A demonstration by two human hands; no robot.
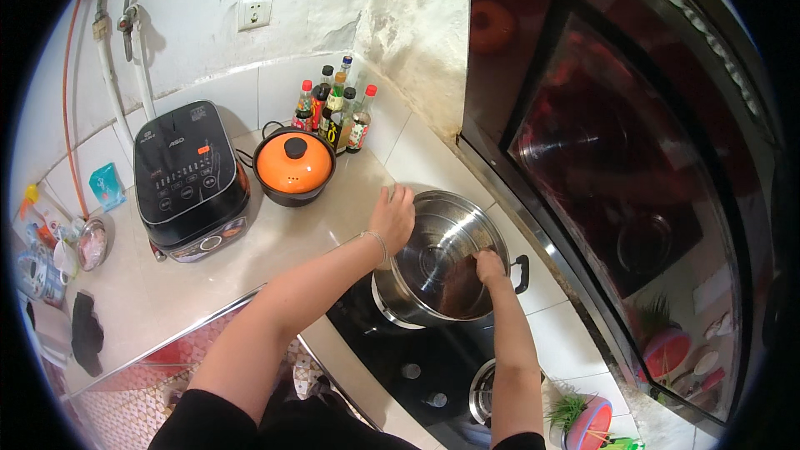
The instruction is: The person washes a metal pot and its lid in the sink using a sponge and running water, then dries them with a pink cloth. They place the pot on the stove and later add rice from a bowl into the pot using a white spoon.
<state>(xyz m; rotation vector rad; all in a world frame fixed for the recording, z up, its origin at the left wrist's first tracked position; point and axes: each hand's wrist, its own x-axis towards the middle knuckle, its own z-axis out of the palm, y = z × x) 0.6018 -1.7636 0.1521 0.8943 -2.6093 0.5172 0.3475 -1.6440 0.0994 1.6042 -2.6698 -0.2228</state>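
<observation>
A large stainless steel pot (437, 225) stands on the black gas hob (375, 331), its open mouth facing me. Light glints off the inner walls and round bottom. My left hand (394, 219) is at the pot's left rim, with fingers curled along the edge; the handle on that side is hidden. Reaching over the near rim, my right hand (490, 265) is inside the pot by the right wall. Its fingers are bent, and whether something is in them cannot be seen. A black side handle (520, 275) sticks out on the right.
Left on the counter (300, 231) stand a black ASD rice cooker (187, 181) and a dark pot with an orange lid (294, 162). Several sauce bottles (334, 109) fill the corner. A dark range hood (600, 169) leans in at right. A second burner (484, 390) sits nearer me.
</observation>
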